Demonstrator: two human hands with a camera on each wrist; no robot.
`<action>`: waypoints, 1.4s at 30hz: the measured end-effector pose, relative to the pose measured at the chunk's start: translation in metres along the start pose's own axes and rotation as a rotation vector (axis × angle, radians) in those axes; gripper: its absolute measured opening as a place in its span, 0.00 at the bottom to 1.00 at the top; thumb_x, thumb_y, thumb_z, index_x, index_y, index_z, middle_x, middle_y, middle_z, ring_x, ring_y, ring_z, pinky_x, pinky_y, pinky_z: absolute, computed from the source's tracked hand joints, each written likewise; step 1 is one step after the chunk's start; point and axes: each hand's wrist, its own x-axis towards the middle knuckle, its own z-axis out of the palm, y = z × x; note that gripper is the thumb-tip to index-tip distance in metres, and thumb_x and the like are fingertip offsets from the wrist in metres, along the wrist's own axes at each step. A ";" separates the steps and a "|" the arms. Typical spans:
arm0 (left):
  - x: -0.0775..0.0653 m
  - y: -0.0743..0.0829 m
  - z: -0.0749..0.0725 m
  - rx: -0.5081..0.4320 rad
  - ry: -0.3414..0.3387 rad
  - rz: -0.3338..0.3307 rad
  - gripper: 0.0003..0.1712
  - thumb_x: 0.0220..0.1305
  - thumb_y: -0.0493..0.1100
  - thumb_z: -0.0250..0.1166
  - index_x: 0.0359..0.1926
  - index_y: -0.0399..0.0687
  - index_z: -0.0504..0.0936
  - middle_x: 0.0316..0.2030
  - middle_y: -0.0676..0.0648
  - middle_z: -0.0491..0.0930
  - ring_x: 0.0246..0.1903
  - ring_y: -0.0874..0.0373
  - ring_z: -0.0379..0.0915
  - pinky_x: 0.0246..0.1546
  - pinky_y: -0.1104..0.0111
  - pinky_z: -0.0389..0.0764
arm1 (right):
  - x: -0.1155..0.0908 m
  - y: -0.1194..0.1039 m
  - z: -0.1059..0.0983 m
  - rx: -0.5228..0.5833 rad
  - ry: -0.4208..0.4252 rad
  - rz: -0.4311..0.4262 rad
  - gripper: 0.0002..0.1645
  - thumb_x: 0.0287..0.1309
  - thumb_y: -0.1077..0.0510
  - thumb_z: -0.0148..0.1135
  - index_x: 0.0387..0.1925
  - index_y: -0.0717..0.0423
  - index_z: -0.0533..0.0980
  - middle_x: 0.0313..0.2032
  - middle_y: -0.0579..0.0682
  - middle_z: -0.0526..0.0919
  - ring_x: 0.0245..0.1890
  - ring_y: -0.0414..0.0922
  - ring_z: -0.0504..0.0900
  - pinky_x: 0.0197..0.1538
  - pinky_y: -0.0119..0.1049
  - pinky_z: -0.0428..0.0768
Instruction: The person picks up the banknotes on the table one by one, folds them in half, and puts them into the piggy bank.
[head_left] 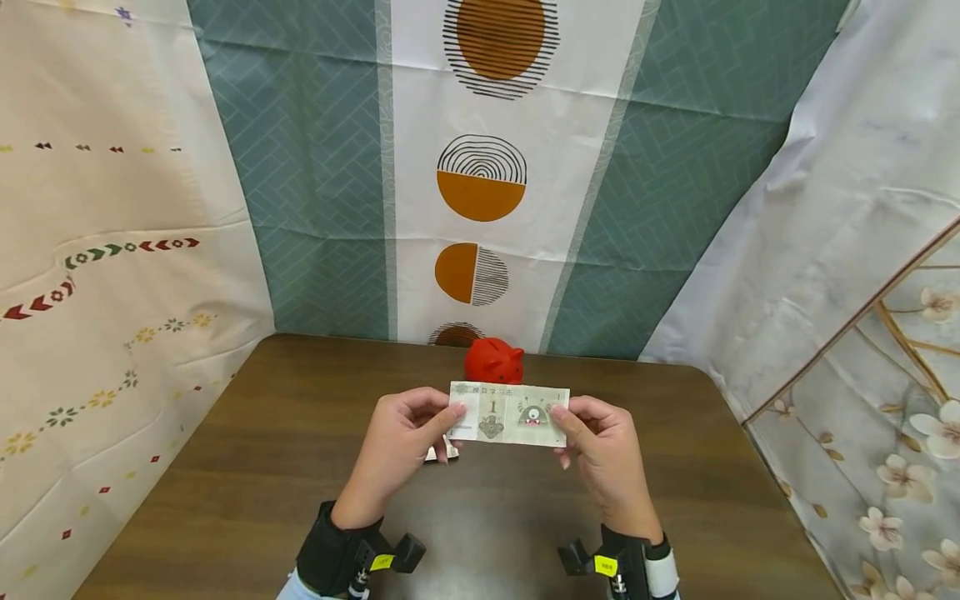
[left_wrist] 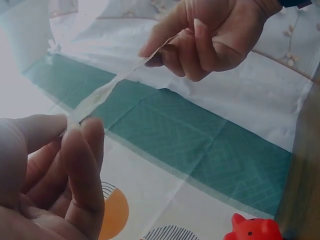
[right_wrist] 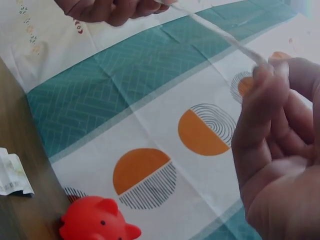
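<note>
A pale green paper banknote point(head_left: 510, 414), printed with a small cartoon figure and the figure 1, is stretched flat between both hands above the table. My left hand point(head_left: 408, 450) pinches its left end between thumb and fingers. At the right end, my right hand point(head_left: 603, 446) pinches it the same way. Both wrist views show the banknote point(left_wrist: 97, 97) nearly edge-on. Behind it on the table sits a red piggy bank point(head_left: 493, 361), partly covered by the note in the head view. Another folded paper piece point(right_wrist: 12, 172) lies on the table, mostly behind my left hand in the head view.
The brown wooden table point(head_left: 225, 492) reaches back to a hanging green and white cloth point(head_left: 322, 208) with orange circles. Patterned cream cloth point(head_left: 112, 333) hangs at the left, and white floral cloth point(head_left: 847, 333) at the right.
</note>
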 end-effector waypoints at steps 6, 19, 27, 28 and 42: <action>0.002 -0.003 0.003 0.050 0.034 0.032 0.07 0.64 0.39 0.72 0.32 0.40 0.85 0.20 0.48 0.73 0.17 0.62 0.64 0.15 0.74 0.66 | -0.001 -0.003 -0.002 -0.057 0.079 0.062 0.06 0.65 0.67 0.66 0.31 0.58 0.85 0.18 0.46 0.73 0.14 0.40 0.62 0.15 0.33 0.54; -0.001 0.002 0.004 -0.126 -0.056 -0.135 0.13 0.72 0.42 0.65 0.44 0.32 0.81 0.12 0.50 0.73 0.10 0.61 0.67 0.11 0.76 0.66 | 0.000 -0.004 -0.007 0.104 -0.064 0.069 0.13 0.71 0.67 0.59 0.34 0.54 0.86 0.11 0.42 0.74 0.10 0.48 0.53 0.14 0.44 0.41; 0.002 0.000 0.003 -0.167 -0.088 -0.069 0.15 0.73 0.41 0.64 0.48 0.30 0.80 0.34 0.43 0.90 0.28 0.54 0.88 0.25 0.67 0.86 | 0.001 -0.002 -0.010 0.126 -0.122 0.052 0.15 0.73 0.66 0.55 0.37 0.53 0.87 0.26 0.44 0.90 0.10 0.35 0.70 0.10 0.30 0.54; 0.002 -0.001 0.004 -0.163 -0.089 -0.059 0.15 0.73 0.42 0.63 0.48 0.30 0.80 0.37 0.42 0.90 0.30 0.52 0.89 0.27 0.65 0.87 | 0.001 -0.002 -0.010 0.133 -0.134 0.041 0.17 0.75 0.66 0.53 0.37 0.52 0.87 0.28 0.44 0.91 0.12 0.34 0.75 0.11 0.26 0.60; -0.002 0.003 0.009 0.039 0.002 0.019 0.07 0.65 0.39 0.71 0.43 0.43 0.86 0.37 0.41 0.88 0.29 0.56 0.81 0.33 0.68 0.85 | 0.001 -0.002 -0.009 0.163 -0.121 -0.066 0.21 0.68 0.74 0.55 0.36 0.51 0.88 0.31 0.44 0.89 0.25 0.36 0.84 0.27 0.26 0.81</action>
